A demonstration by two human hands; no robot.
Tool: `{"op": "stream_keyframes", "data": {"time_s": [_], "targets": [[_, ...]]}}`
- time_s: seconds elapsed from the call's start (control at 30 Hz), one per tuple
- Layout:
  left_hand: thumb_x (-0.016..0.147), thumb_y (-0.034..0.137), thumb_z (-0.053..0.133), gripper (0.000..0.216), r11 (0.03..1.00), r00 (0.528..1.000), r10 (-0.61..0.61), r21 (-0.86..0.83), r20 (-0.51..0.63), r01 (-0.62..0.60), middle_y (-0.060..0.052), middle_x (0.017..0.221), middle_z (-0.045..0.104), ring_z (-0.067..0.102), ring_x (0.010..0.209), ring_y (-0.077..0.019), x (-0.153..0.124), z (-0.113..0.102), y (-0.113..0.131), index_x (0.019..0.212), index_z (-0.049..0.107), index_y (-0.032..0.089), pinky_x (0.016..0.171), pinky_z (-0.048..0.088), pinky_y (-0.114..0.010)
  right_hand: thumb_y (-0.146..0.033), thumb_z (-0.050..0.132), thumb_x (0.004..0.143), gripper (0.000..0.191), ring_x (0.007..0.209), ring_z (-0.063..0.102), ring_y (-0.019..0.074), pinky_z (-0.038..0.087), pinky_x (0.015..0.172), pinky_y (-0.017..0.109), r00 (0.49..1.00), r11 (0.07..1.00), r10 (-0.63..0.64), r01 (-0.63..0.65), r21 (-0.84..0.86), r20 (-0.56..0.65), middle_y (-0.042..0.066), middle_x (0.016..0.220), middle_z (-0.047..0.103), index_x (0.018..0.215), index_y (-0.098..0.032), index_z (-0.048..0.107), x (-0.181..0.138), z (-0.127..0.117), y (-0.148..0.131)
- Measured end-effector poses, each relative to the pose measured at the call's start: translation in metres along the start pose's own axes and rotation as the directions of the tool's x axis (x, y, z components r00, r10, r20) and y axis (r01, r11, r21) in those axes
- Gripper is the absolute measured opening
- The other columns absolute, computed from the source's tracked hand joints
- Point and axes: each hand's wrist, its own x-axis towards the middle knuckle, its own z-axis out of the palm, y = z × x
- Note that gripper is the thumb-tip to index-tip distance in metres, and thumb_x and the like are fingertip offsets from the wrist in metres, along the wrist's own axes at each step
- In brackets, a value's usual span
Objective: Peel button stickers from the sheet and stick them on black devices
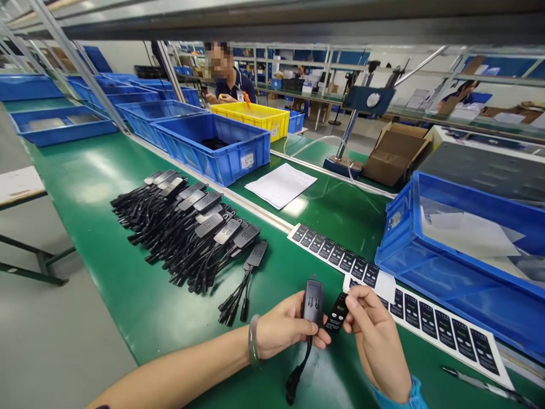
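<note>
My left hand is closed around a flat black controller box, held upright with two button cut-outs facing me and its short cable dangling below. Between thumb and fingers, my right hand pinches a black label with white print, just right of the box; a small gap seems to separate them. Behind that hand, a sheet of labels lies on the green bench, its near-left part covered by my fingers. Left of my hands, a pile of similar controllers rests with cables toward me, and one controller lies at its right end.
Blue bins line the bench's far side, with a yellow bin behind. Another blue bin holding papers stands at right. White papers lie mid-bench, a pen at lower right. A co-worker is across the bench.
</note>
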Motion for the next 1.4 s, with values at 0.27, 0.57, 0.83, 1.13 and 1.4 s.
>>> {"op": "stream_keyframes", "data": {"time_s": [0.27, 0.57, 0.83, 1.13, 1.4], "targets": [[0.076, 0.02, 0.073, 0.048, 0.998, 0.986, 0.049, 0.028, 0.158, -0.054, -0.009, 0.103, 0.065, 0.071, 0.084, -0.0209, -0.001, -0.001, -0.014, 0.118, 0.048, 0.019, 0.075, 0.055, -0.032, -0.044, 0.067, 0.078, 0.026, 0.05, 0.046, 0.0091, 0.044, 0.042, 0.019, 1.0, 0.989, -0.001, -0.002, -0.15, -0.015, -0.003, 0.065, 0.051, 0.082, -0.02, 0.058, 0.002, 0.003, 0.002], [0.077, 0.019, 0.073, 0.051, 0.998, 0.98, 0.064, -0.029, 0.187, -0.059, -0.008, 0.102, 0.067, 0.07, 0.091, -0.0237, -0.001, 0.001, -0.013, 0.122, 0.049, 0.022, 0.083, 0.053, -0.035, -0.042, 0.069, 0.077, 0.024, 0.055, 0.052, 0.0113, 0.05, 0.043, 0.02, 1.0, 0.983, -0.023, 0.019, -0.183, -0.021, -0.002, 0.064, 0.052, 0.082, -0.019, 0.062, -0.003, 0.005, 0.005], [0.076, 0.016, 0.071, 0.052, 0.999, 0.982, 0.05, -0.019, 0.18, -0.047, -0.009, 0.102, 0.068, 0.069, 0.092, -0.026, -0.003, 0.002, -0.012, 0.124, 0.05, 0.021, 0.084, 0.052, -0.039, -0.041, 0.068, 0.078, 0.024, 0.056, 0.053, 0.0112, 0.051, 0.044, 0.02, 0.999, 0.982, -0.028, 0.025, -0.186, -0.016, -0.002, 0.065, 0.052, 0.083, -0.019, 0.061, -0.003, 0.005, 0.005], [0.082, 0.019, 0.066, 0.05, 0.998, 0.979, 0.068, -0.009, 0.193, -0.067, -0.009, 0.102, 0.067, 0.07, 0.092, -0.0243, -0.003, 0.001, -0.016, 0.128, 0.047, 0.023, 0.084, 0.053, -0.038, -0.04, 0.067, 0.078, 0.023, 0.054, 0.051, 0.0111, 0.048, 0.043, 0.02, 0.998, 0.97, -0.061, 0.054, -0.238, -0.02, -0.002, 0.064, 0.052, 0.085, -0.019, 0.062, -0.004, 0.003, 0.008], [0.086, 0.027, 0.062, 0.047, 0.988, 0.974, 0.119, 0.076, 0.192, -0.136, -0.01, 0.109, 0.063, 0.068, 0.095, -0.024, -0.004, 0.0, -0.024, 0.13, 0.045, 0.024, 0.085, 0.053, -0.037, -0.038, 0.067, 0.077, 0.021, 0.054, 0.05, 0.0114, 0.046, 0.048, 0.021, 0.995, 0.953, -0.093, 0.079, -0.294, -0.037, -0.002, 0.06, 0.052, 0.082, -0.018, 0.062, -0.004, 0.0, 0.014]]}}
